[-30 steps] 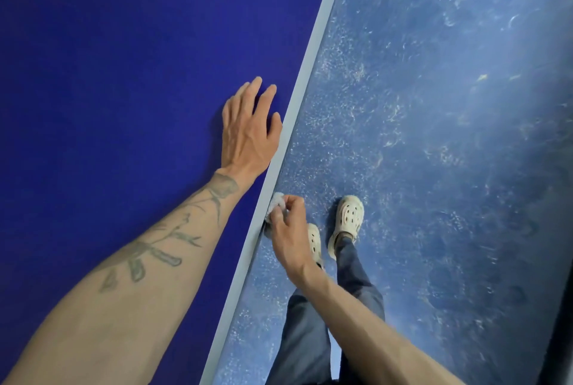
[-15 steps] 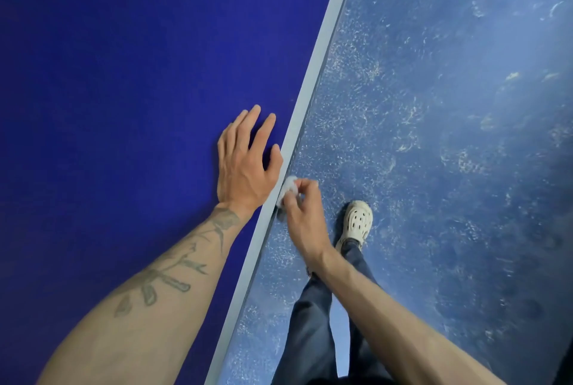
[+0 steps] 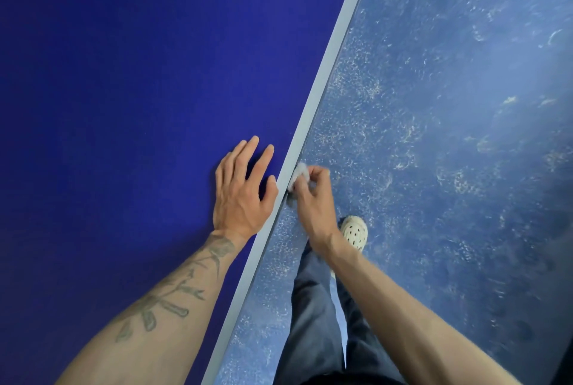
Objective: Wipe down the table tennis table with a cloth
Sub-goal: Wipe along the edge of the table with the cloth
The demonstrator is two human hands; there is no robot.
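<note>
Two hands show in the head view, one on each side of the bench's long edge. The left hand [image 3: 242,195] lies palm down on the deep blue top of the bench [image 3: 124,74], released and holding nothing, its fingers straight and a little spread and pointing away from the person. Its thumb rests just beside the pale stripe [image 3: 328,65] that runs along the bench's edge from the bottom of the picture up to the top right. The left forearm [image 3: 161,301] reaches in from the lower left, lying low over the bench top, and bears a dark leafy tattoo [image 3: 173,297] along its length. The right hand [image 3: 313,198] is off the bench, past the stripe, with its back turned up to the camera and its fingers curled. It is grasping a small pale cloth [image 3: 299,175], bunched into a wad between fingertips and thumb. The cloth sits right against the bench's edge, just across the stripe from the left thumb. The right forearm [image 3: 418,322] comes in from the lower right. Below both lies a blue floor [image 3: 449,136], mottled with pale scuffs. A cream shoe [image 3: 355,232] with holes stands on it near the right wrist, and dark trousers [image 3: 313,307] run down to the bottom edge.
</note>
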